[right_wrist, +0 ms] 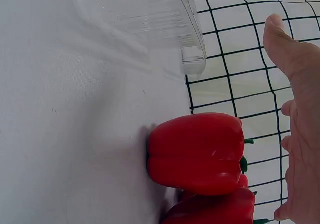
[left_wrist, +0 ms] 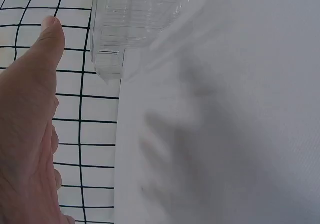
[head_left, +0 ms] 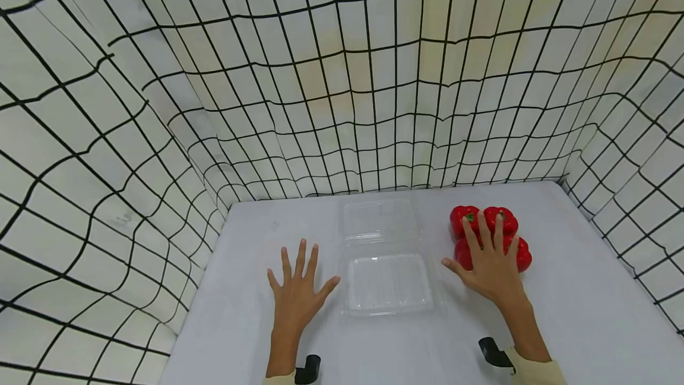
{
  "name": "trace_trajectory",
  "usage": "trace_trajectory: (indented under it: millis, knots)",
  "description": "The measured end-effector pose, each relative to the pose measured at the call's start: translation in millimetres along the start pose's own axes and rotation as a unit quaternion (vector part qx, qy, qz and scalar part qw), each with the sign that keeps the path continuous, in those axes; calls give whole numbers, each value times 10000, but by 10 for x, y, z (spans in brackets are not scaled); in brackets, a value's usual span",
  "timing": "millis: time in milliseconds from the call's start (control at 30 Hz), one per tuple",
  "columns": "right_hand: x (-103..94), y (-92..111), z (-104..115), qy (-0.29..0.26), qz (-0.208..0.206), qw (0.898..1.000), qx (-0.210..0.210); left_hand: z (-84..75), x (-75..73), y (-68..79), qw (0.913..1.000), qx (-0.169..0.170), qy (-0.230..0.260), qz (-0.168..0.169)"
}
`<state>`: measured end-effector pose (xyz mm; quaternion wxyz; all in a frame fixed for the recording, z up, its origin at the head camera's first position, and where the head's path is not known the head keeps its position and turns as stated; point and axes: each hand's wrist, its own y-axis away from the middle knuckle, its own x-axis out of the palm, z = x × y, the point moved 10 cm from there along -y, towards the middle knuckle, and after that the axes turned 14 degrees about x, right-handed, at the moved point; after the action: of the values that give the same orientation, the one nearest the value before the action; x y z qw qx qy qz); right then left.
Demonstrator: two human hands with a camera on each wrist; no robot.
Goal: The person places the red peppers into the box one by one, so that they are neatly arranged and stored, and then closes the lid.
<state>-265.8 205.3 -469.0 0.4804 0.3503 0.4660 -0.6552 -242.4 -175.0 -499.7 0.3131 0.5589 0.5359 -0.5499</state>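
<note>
A clear plastic clamshell box (head_left: 390, 284) lies with its lid folded back in the middle of the white table. To its left hovers my left hand (head_left: 297, 300), palm down, fingers straight and spread, holding nothing. Several red bell peppers (head_left: 522, 257) with green stems sit in a cluster to the right of the box. Above them my right hand (head_left: 490, 269) is spread flat, partly hiding them in the head view. In the right wrist view a gap shows between that hand (right_wrist: 305, 114) and the nearest bell pepper (right_wrist: 197, 153).
A white backdrop with a black grid (head_left: 374, 106) rises behind the table and along both sides. The white table (head_left: 224, 325) ends at a back edge against it. Dark camera mounts (head_left: 308, 369) sit at both wrists, below beige sleeves.
</note>
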Motion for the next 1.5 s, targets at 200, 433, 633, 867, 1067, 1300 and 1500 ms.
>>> trace_trajectory:
  millis: [200,433,633,867,1067,1300,1500]
  knots:
    - [-49,-32,-130,-206,-95,9994,273,-103,74,10,9982,190,567,39]
    - [-200,-54,-433,-899,-321,9875,1258,-332,278,59,9678,463,2438,429]
    - [-215,8,-795,-1615,-280,9539,2515,-469,376,111,9497,509,3044,530]
    - [-109,109,-1039,-2220,2,9241,3109,-540,449,135,9398,499,3351,441]
    - [-43,148,-1096,-2591,35,9142,3116,-559,531,167,9420,515,3293,383]
    - [47,166,-1123,-2905,70,9029,3168,-558,526,165,9465,545,3180,106]
    - [131,183,-1161,-3018,95,8944,3300,-549,538,200,9422,474,3316,-8]
